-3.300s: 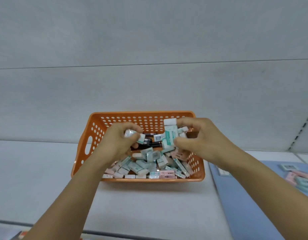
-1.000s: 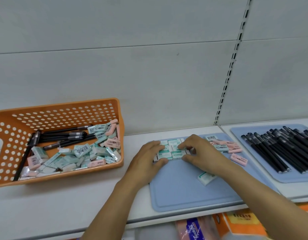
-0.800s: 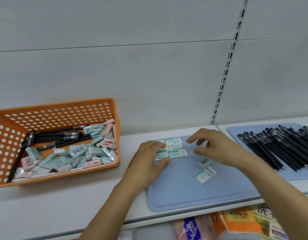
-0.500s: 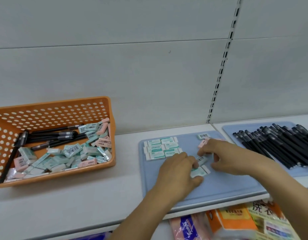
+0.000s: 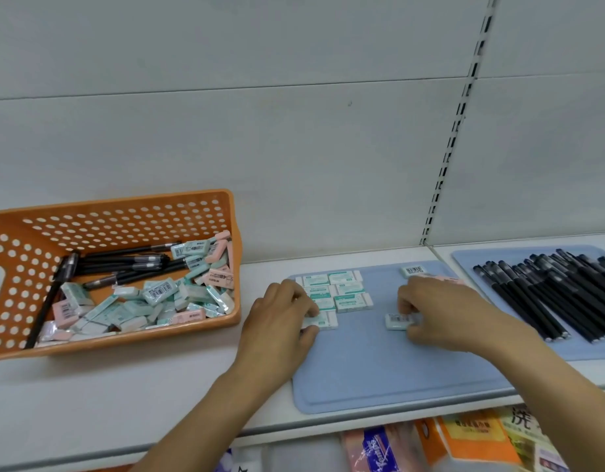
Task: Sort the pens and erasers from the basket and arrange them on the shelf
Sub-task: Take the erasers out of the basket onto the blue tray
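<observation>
An orange perforated basket [image 5: 233,253] stands on the white shelf at the left, holding several black pens [image 5: 123,264] and a heap of green and pink erasers [image 5: 158,298]. On a blue mat [image 5: 379,376] in the middle, green erasers lie in neat rows [image 5: 348,289]. My left hand [image 5: 280,321] pinches a green eraser [image 5: 326,320] at the near left end of those rows. My right hand [image 5: 440,311] pinches another green eraser [image 5: 396,321] lying barcode side up. A lone eraser [image 5: 411,270] and pink erasers sit behind the right hand.
A second blue mat [image 5: 498,253] at the right carries a row of black pens [image 5: 560,294]. A slotted upright [image 5: 454,137] divides the grey back panel. Packaged goods [image 5: 464,441] lie on the shelf below the front edge.
My left hand has drawn an eraser leftward to the near end of the green rows. My right hand has closed on the barcode-up eraser. The camera has shifted slightly.
</observation>
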`<move>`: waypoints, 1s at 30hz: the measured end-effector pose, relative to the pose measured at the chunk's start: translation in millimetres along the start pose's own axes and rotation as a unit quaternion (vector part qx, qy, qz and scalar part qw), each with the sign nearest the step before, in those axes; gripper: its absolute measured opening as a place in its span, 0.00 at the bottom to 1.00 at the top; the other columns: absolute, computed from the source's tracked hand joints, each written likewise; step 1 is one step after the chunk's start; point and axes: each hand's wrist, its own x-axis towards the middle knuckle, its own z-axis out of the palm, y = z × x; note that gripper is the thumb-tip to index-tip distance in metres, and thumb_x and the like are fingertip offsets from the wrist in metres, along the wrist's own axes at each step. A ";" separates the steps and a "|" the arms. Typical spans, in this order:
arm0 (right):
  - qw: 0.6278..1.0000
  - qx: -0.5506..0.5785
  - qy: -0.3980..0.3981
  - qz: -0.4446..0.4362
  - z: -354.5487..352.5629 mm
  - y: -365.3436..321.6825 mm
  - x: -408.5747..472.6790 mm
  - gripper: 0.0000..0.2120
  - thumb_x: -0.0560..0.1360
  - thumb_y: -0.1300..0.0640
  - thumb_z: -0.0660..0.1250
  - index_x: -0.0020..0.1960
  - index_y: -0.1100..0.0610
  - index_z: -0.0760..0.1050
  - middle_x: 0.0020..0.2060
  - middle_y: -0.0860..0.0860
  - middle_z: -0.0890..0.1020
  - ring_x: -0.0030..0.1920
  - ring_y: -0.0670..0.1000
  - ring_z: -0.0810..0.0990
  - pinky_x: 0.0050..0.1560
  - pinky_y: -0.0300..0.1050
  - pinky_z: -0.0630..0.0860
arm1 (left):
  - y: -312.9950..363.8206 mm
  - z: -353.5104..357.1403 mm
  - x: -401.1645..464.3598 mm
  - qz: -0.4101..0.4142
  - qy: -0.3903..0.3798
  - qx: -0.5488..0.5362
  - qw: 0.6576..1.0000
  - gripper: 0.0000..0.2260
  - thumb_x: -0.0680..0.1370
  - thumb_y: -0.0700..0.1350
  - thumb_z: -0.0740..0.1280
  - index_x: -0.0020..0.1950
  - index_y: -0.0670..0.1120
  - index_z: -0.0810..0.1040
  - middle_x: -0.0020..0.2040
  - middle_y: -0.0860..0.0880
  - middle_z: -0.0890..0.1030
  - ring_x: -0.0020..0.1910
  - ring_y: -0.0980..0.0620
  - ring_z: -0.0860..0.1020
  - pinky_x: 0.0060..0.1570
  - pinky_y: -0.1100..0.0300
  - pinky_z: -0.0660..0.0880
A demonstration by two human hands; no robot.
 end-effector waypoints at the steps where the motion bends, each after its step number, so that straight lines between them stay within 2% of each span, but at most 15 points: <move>1: 0.999 -0.031 -0.001 0.013 -1.3 4.0 -2.0 0.07 0.70 0.54 0.64 0.48 0.48 0.71 0.49 0.45 0.74 0.51 0.49 0.74 0.43 0.41 0.70 | -0.2 1.4 0.1 -0.004 0.003 -0.010 1.000 0.12 0.77 0.50 0.65 0.60 0.52 0.75 0.60 0.56 0.71 0.59 0.56 0.69 0.56 0.61 0.68; 3: 0.998 -0.053 -0.009 0.033 -1.7 10.1 -4.2 0.09 0.71 0.56 0.64 0.51 0.49 0.73 0.52 0.46 0.75 0.53 0.49 0.75 0.35 0.37 0.63 | 0.1 3.4 0.6 -0.008 -0.008 -0.031 0.999 0.12 0.77 0.49 0.65 0.61 0.53 0.73 0.60 0.57 0.72 0.58 0.56 0.69 0.56 0.61 0.69; 4: 0.998 -0.050 -0.008 0.035 -1.6 11.4 -4.3 0.11 0.71 0.56 0.64 0.52 0.49 0.73 0.52 0.46 0.75 0.54 0.49 0.74 0.35 0.37 0.62 | 0.3 3.4 1.0 -0.011 -0.016 -0.036 0.999 0.13 0.78 0.50 0.65 0.62 0.53 0.73 0.61 0.57 0.73 0.58 0.57 0.70 0.56 0.61 0.69; 6: 1.000 -0.016 0.000 0.014 -1.7 8.9 -2.1 0.12 0.73 0.54 0.65 0.56 0.48 0.72 0.54 0.45 0.73 0.55 0.48 0.73 0.41 0.39 0.67 | 1.3 -0.8 2.3 -0.016 -0.024 -0.038 0.999 0.13 0.78 0.51 0.65 0.63 0.54 0.73 0.62 0.57 0.73 0.59 0.57 0.70 0.58 0.61 0.68; 8: 0.997 0.072 0.025 -0.032 -1.5 -1.3 1.3 0.13 0.75 0.51 0.65 0.59 0.46 0.71 0.53 0.44 0.72 0.54 0.44 0.71 0.50 0.42 0.71 | 5.5 -10.8 0.2 -0.021 -0.014 -0.050 0.998 0.15 0.78 0.52 0.65 0.64 0.54 0.72 0.63 0.57 0.72 0.61 0.58 0.69 0.60 0.62 0.68; 10: 0.979 0.163 0.089 -0.085 -4.1 -18.1 6.5 0.10 0.76 0.50 0.66 0.57 0.45 0.73 0.51 0.41 0.74 0.51 0.40 0.71 0.52 0.40 0.72 | 12.4 -28.0 -8.4 -0.016 0.020 -0.086 0.996 0.15 0.78 0.53 0.66 0.65 0.55 0.72 0.63 0.59 0.72 0.62 0.61 0.68 0.60 0.65 0.67; 13: 0.943 0.250 0.163 -0.147 -18.2 -50.0 17.2 0.06 0.76 0.55 0.68 0.51 0.46 0.77 0.46 0.40 0.77 0.48 0.40 0.74 0.47 0.32 0.69 | 21.6 -66.1 -31.1 0.007 0.072 -0.166 0.983 0.12 0.78 0.55 0.66 0.61 0.59 0.75 0.57 0.65 0.74 0.58 0.69 0.69 0.54 0.75 0.65; 17: 0.891 0.335 0.214 -0.217 -47.3 -97.8 27.8 0.07 0.74 0.62 0.69 0.46 0.50 0.80 0.41 0.42 0.80 0.44 0.43 0.77 0.45 0.30 0.69 | 1.3 -127.0 -56.8 0.025 0.128 -0.186 0.974 0.10 0.76 0.58 0.65 0.55 0.59 0.78 0.51 0.65 0.79 0.52 0.64 0.77 0.46 0.71 0.72; 20: 0.867 0.344 0.218 -0.287 -67.1 -141.8 39.3 0.07 0.73 0.65 0.69 0.46 0.53 0.80 0.40 0.42 0.79 0.42 0.41 0.77 0.45 0.30 0.71 | -50.4 -169.1 -61.0 -0.039 0.134 -0.136 0.981 0.10 0.75 0.61 0.66 0.54 0.59 0.79 0.49 0.65 0.80 0.50 0.66 0.78 0.46 0.72 0.73; 22: 0.874 0.301 0.194 -0.329 -76.0 -171.5 50.9 0.07 0.74 0.63 0.69 0.49 0.53 0.80 0.42 0.42 0.79 0.42 0.41 0.76 0.46 0.36 0.73 | -89.4 -183.0 -52.4 -0.106 0.074 -0.069 0.989 0.13 0.74 0.58 0.68 0.57 0.59 0.77 0.51 0.63 0.80 0.51 0.65 0.78 0.51 0.68 0.74; 25: 0.916 0.107 0.176 -0.345 -77.0 -211.8 77.0 0.12 0.74 0.56 0.67 0.57 0.53 0.77 0.51 0.49 0.78 0.51 0.49 0.76 0.49 0.48 0.75 | -131.3 -174.2 -34.3 -0.130 -0.083 0.023 0.988 0.19 0.75 0.56 0.70 0.64 0.54 0.75 0.59 0.57 0.77 0.56 0.59 0.75 0.55 0.63 0.72; 28: 0.942 -0.095 0.145 -0.287 -68.5 -236.3 101.1 0.17 0.74 0.52 0.66 0.62 0.54 0.72 0.55 0.53 0.75 0.54 0.57 0.74 0.46 0.47 0.70 | -151.7 -152.7 -22.9 -0.111 -0.203 0.070 0.970 0.28 0.74 0.59 0.70 0.71 0.52 0.68 0.64 0.51 0.72 0.61 0.52 0.71 0.59 0.56 0.71; 30: 0.950 -0.153 0.114 -0.248 -61.7 -241.7 112.0 0.21 0.74 0.48 0.66 0.64 0.53 0.70 0.57 0.55 0.74 0.55 0.58 0.73 0.47 0.49 0.67 | -159.6 -140.8 -19.3 -0.112 -0.221 0.077 0.966 0.33 0.74 0.61 0.68 0.75 0.53 0.63 0.69 0.50 0.69 0.66 0.49 0.69 0.62 0.54 0.69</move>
